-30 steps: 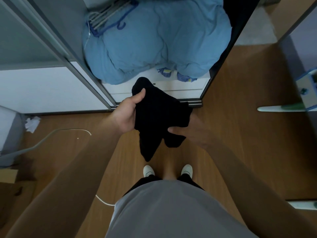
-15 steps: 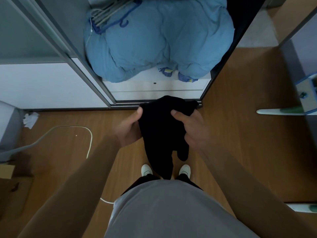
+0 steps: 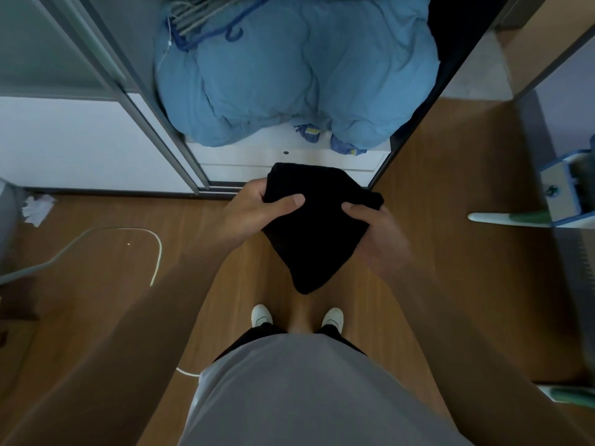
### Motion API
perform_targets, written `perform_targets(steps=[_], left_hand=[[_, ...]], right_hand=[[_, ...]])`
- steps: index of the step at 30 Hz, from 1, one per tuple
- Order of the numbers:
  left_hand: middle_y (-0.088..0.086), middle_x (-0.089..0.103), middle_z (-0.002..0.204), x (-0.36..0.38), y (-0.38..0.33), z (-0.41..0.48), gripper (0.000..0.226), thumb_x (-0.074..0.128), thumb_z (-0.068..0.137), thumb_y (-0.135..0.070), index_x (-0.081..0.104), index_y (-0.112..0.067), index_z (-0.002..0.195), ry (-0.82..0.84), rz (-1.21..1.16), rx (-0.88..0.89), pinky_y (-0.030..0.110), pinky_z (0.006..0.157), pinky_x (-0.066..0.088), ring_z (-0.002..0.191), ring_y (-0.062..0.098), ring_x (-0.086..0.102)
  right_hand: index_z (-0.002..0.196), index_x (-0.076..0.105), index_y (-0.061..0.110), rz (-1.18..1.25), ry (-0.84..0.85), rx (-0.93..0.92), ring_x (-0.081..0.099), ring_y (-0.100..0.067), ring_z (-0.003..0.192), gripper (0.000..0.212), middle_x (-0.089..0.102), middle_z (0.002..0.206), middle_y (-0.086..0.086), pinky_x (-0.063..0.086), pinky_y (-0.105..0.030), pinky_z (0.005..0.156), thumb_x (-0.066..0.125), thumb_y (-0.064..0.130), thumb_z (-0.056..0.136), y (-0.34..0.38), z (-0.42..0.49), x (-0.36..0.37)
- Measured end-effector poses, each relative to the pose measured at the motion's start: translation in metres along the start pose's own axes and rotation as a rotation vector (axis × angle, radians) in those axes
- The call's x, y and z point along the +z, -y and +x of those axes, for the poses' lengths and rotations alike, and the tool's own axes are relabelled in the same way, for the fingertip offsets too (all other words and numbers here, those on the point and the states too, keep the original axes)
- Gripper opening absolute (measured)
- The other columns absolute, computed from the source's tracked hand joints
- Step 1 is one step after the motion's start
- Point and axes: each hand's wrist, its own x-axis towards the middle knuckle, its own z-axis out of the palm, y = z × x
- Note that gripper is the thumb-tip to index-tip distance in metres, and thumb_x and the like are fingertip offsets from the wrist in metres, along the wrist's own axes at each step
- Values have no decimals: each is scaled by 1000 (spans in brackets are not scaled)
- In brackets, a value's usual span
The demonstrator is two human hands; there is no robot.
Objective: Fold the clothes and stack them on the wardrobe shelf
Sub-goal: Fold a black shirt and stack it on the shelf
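Pale looped cable point(image 3: 156, 252): on brown wooden floor point(image 3: 96, 259), 9 o'clock.
Left hand point(image 3: 257, 214): thumb and fingers pinching folded black cloth garment point(image 3: 315, 233), held mid-air at centre, just short of white wardrobe shelf point(image 3: 244, 156) at 12 o'clock.
Right hand point(image 3: 378, 235): clasping the garment's 3 o'clock edge, thumb on top.

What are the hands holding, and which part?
A black garment. The left hand pinches its upper left edge, the right hand its upper right edge, thumbs on top.

garment point(image 3: 317, 233) before wardrobe point(image 3: 257, 160) | quilt point(image 3: 289, 75) in wardrobe | cable point(image 3: 158, 252) left
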Motion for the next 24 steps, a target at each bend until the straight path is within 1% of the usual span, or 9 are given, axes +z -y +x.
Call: perform_targets(steps=[2,4,7,10,13,15,17,21,24], left_hand=[[-16,76,89,-2,-4,2,12,70,92,-30,70,-26,103,11,27,-31,17,72,53,87,3,72],[-13,75,83,-3,-8,3,5,67,95,-29,71,-25,96,-2,-2,-44,19,70,53,82,6,71],[-4,75,88,-3,-12,2,12,64,96,-21,75,-25,91,7,-221,-47,24,72,54,85,13,72],[1,76,100,1,-15,1,17,64,93,-17,77,-25,100,51,-401,-37,25,77,56,96,18,73],[6,75,110,2,-20,1,23,65,91,-18,72,-20,112,14,-505,-57,27,81,57,104,23,72],[6,75,112,1,-21,1,25,63,93,-18,70,-19,116,4,-518,-67,29,82,57,107,24,71],[8,73,116,0,-19,-1,26,61,94,-18,68,-19,119,15,-538,-78,31,85,56,110,26,69],[8,73,117,1,-17,-1,27,62,92,-20,69,-21,118,21,-559,-100,31,84,57,110,26,69],[8,75,111,1,-18,2,22,61,94,-18,71,-20,113,-59,-540,-119,33,82,58,104,26,71]], right_hand=[[130,62,1,10,35,-26,62,-30,117,35,67,117,-13,44,-40,106,60,5,95,1,0,2],[135,57,2,27,53,-56,62,-29,118,39,67,119,-12,44,-40,107,57,5,96,1,1,3],[144,48,8,39,46,-59,59,-28,126,50,62,135,-13,42,-44,112,60,10,96,1,1,4],[148,43,16,11,60,-14,57,-27,130,58,58,142,-11,41,-46,113,64,23,95,-1,3,7],[147,43,20,-32,56,79,61,-24,125,59,62,138,-6,48,-41,108,66,30,94,-5,2,9],[141,50,21,-31,54,96,66,-21,118,53,68,130,-3,56,-31,93,69,28,92,-7,2,9],[138,53,21,-18,44,109,68,-20,113,54,71,125,-2,58,-27,84,74,26,89,-7,1,8],[140,52,18,-48,78,98,67,-22,115,55,69,127,-5,57,-30,89,73,19,89,-4,2,10],[137,56,15,-67,49,29,66,-23,117,47,70,125,-6,56,-30,92,70,15,92,-1,1,11]])
